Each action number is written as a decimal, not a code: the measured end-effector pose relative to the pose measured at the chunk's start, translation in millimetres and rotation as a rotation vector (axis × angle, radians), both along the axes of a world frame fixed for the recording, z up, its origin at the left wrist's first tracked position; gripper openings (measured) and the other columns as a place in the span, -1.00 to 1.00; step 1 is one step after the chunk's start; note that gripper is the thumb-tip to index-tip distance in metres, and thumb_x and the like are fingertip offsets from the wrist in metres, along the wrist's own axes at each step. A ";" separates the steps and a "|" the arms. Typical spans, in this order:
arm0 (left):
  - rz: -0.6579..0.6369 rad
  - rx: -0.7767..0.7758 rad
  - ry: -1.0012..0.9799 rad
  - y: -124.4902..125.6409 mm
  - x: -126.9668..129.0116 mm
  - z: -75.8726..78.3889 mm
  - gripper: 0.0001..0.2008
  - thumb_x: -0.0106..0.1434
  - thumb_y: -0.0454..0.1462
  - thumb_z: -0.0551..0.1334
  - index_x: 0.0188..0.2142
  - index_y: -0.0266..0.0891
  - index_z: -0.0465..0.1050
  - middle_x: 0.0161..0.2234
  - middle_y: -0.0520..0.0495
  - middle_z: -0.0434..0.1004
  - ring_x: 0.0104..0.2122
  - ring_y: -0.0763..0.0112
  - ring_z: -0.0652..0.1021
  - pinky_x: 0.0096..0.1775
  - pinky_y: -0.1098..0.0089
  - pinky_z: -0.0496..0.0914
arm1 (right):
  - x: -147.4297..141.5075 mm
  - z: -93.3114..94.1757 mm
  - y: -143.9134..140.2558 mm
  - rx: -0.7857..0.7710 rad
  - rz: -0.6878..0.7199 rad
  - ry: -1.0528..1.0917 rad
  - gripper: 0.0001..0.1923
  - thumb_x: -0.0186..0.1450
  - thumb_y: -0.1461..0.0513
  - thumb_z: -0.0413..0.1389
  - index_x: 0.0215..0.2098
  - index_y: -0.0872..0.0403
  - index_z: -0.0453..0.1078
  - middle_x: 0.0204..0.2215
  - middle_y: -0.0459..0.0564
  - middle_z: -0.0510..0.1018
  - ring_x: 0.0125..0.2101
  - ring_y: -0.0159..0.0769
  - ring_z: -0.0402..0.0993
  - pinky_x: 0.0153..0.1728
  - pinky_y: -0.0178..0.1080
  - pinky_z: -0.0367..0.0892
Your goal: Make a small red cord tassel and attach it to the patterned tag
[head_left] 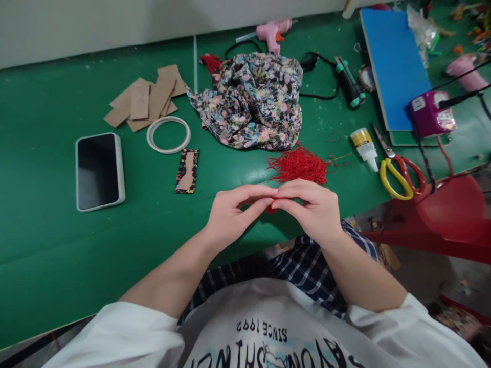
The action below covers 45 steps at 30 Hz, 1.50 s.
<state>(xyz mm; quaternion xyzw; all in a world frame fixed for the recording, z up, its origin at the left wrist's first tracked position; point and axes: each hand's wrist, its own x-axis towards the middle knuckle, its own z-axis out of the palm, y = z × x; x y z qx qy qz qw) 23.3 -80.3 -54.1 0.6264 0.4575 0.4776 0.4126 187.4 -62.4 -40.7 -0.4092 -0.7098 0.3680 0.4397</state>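
My left hand [238, 208] and my right hand [311, 205] meet fingertip to fingertip over the near part of the green table. Both pinch a small red piece [273, 206], mostly covered by my fingers, so its exact kind is hidden. Just beyond my fingertips lies a loose bundle of red threads [301, 164]. Behind that sits a crumpled black floral cloth [257, 105]. To the left of my left hand is a small floral-edged strip with a brown paper shape on it [187, 171].
On the left are a phone [98, 171], a tape roll [186, 134] and brown cardboard pieces [140, 99]. Scissors [401, 176], a glue bottle [364, 147], a box cutter [348, 84] and a blue board [397, 66] lie right. A pink glue gun [273, 35] rests at the back.
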 end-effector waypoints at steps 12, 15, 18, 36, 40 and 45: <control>0.054 0.271 0.209 0.0 -2.5 1.1 -0.87 0.14 -0.35 0.25 -0.31 -0.14 0.53 -0.36 0.09 0.61 -0.41 0.56 0.58 -0.33 0.63 0.44 | -1.8 0.1 -1.4 0.011 0.008 -0.010 -0.91 0.11 0.30 0.20 -0.45 -0.02 0.52 -0.48 -0.16 0.59 -0.40 -0.41 0.51 -0.31 -0.29 0.44; 0.061 0.263 0.229 0.1 -2.4 1.9 -0.90 0.15 -0.33 0.24 -0.34 -0.15 0.52 -0.39 0.09 0.61 -0.45 0.57 0.57 -0.35 0.62 0.43 | -1.6 0.4 -1.8 0.007 0.001 -0.012 -0.91 0.11 0.30 0.20 -0.44 -0.02 0.53 -0.46 -0.15 0.60 -0.40 -0.40 0.52 -0.31 -0.29 0.45; 0.061 0.230 0.241 -0.5 -1.7 2.6 -0.91 0.16 -0.33 0.23 -0.34 -0.16 0.51 -0.40 0.08 0.60 -0.45 0.58 0.56 -0.36 0.63 0.43 | -1.8 0.2 -2.2 -0.004 -0.005 -0.013 -0.91 0.11 0.30 0.20 -0.43 -0.02 0.53 -0.45 -0.14 0.60 -0.40 -0.41 0.51 -0.31 -0.29 0.44; -0.005 0.280 0.286 0.7 -5.0 0.3 -0.88 0.20 -0.35 0.19 -0.29 -0.16 0.49 -0.34 0.08 0.60 -0.39 0.57 0.57 -0.29 0.61 0.43 | -1.5 -1.1 -1.9 -0.013 -0.012 -0.019 -0.93 0.11 0.28 0.21 -0.42 -0.02 0.52 -0.45 -0.15 0.59 -0.40 -0.41 0.51 -0.32 -0.29 0.44; 0.038 0.237 0.256 -0.9 -2.6 1.7 -0.90 0.18 -0.36 0.21 -0.31 -0.17 0.48 -0.36 0.09 0.60 -0.41 0.59 0.56 -0.32 0.63 0.42 | -3.0 -0.5 -2.6 0.007 -0.008 -0.014 -0.91 0.13 0.31 0.19 -0.43 -0.01 0.52 -0.45 -0.14 0.60 -0.39 -0.40 0.52 -0.31 -0.29 0.45; 0.122 0.167 0.133 -4.6 1.3 1.9 -0.91 0.17 -0.35 0.23 -0.31 -0.17 0.47 -0.38 0.10 0.58 -0.44 0.62 0.55 -0.37 0.66 0.41 | -6.1 1.0 -8.1 0.134 -0.089 -0.071 -0.88 0.13 0.31 0.18 -0.39 -0.03 0.52 -0.41 -0.13 0.62 -0.37 -0.36 0.54 -0.28 -0.26 0.46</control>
